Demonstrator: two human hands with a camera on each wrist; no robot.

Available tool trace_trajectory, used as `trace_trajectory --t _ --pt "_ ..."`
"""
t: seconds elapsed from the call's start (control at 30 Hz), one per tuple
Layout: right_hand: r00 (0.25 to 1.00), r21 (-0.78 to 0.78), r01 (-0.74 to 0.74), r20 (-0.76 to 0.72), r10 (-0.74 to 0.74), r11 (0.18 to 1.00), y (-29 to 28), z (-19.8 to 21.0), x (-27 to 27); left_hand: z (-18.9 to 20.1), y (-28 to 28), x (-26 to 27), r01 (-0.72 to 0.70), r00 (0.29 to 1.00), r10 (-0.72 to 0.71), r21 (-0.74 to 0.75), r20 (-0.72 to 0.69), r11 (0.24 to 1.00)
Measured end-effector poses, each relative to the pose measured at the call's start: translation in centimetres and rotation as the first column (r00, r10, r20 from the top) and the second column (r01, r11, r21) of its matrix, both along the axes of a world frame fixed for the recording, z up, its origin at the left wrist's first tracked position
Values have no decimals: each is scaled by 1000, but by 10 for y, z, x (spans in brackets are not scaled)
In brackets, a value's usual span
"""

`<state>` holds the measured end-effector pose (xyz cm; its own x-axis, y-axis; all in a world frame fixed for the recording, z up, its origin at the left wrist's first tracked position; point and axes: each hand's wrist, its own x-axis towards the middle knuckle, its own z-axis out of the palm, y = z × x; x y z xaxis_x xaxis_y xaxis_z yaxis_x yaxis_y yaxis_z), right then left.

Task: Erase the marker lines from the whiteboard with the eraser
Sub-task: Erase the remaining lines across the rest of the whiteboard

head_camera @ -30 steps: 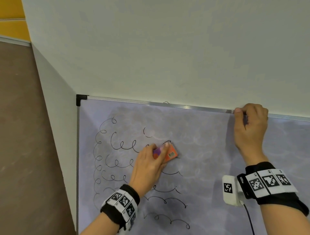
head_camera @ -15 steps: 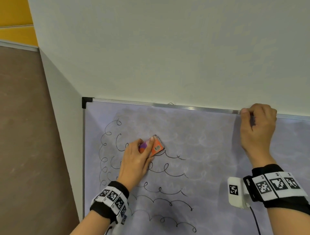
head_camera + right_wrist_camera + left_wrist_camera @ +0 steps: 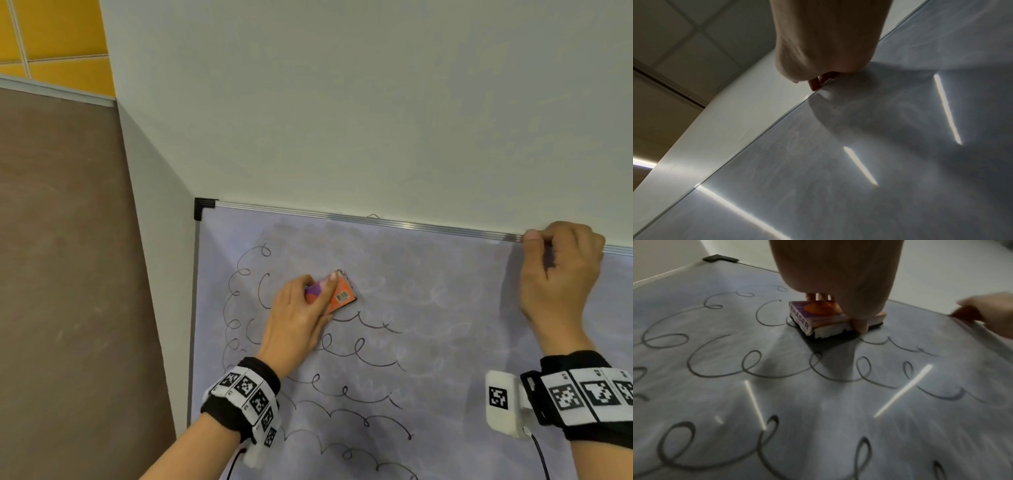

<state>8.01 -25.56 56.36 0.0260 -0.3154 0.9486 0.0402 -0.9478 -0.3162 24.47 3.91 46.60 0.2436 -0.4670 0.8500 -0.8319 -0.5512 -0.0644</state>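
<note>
Partway through: we wipe the upper left of the whiteboard (image 3: 445,342) while most loops wait below.

Our left hand (image 3: 294,322) pinches the eraser (image 3: 337,293), thumb on one long edge and fingers over the top, its dark felt flat on the board at the second row of marker lines (image 3: 359,353). The upper and right areas show only pale grey smears and ghost curls; several crisp black looping rows remain left and below. The eraser is a small orange-and-purple block; the board is glossy, aluminium-framed. Our right hand (image 3: 561,270) curls its fingers over the top frame (image 3: 376,222), steadying it.
</note>
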Motion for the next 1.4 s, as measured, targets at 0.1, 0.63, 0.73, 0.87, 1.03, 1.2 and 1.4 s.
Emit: trace_trajectory --t 0.1,0.63,0.73,0.87,1.03,1.2,1.4 --pt "1000 -2 6 -5 -6 1000 0 1 0 7 6 10 -33 997 26 -108 -66 994" --pt "999 14 -9 -40 10 1000 2 1 -4 21 33 53 -238 923 58 -447 -380 862" --pt "999 28 -10 -30 11 1000 2 2 -2 23 35 56 -284 898 48 -495 -436 821" --pt "1000 44 -4 -4 4 999 2 0 1 10 36 50 -211 934 64 -397 -351 893" --pt "1000 26 -2 0 2 1000 3 0 0 0 57 69 -366 841 22 -539 -540 759" --pt "1000 33 -15 13 15 999 1 0 2 -2 54 62 -305 881 34 -513 -471 802" --pt "1000 63 -21 -6 22 998 -12 -3 4 -30 42 47 -174 943 49 -362 -329 916"
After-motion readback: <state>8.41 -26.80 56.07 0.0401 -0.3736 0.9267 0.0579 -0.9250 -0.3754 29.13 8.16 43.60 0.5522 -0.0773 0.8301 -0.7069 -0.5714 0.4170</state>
